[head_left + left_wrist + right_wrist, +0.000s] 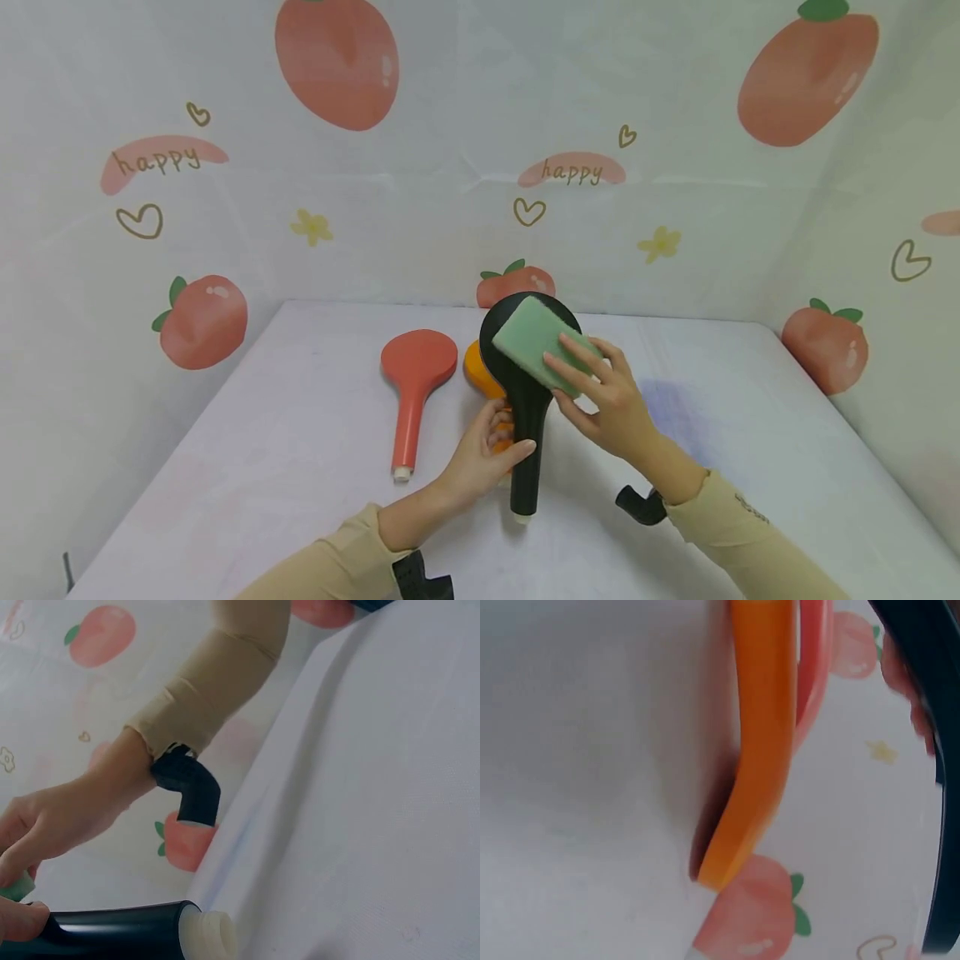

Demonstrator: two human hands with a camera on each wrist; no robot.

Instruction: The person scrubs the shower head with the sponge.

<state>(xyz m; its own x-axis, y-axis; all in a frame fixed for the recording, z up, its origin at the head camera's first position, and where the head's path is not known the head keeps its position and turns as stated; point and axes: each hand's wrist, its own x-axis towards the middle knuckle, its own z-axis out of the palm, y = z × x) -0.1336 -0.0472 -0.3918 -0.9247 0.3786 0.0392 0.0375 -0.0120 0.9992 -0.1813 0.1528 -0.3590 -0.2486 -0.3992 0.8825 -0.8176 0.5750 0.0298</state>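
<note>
My left hand (476,458) grips the handle of a black shower head (529,425), thumb across its front and fingers behind. The shower head is raised over the table, round head upward, its pale threaded end (210,934) pointing down. With spread fingers my right hand (618,404) holds a green sponge (528,335) against the round head, covering much of that face. In the left wrist view the sponge is mostly hidden by the right hand. The right wrist view shows the black head's curved edge, with left fingers (907,690) behind it.
An orange shower head (761,727) lies on the table behind the black one, partly covered by it in the head view. To its left lies a red shower head (418,362). A patterned cloth backdrop (450,225) encloses the white table (300,417) at back and sides.
</note>
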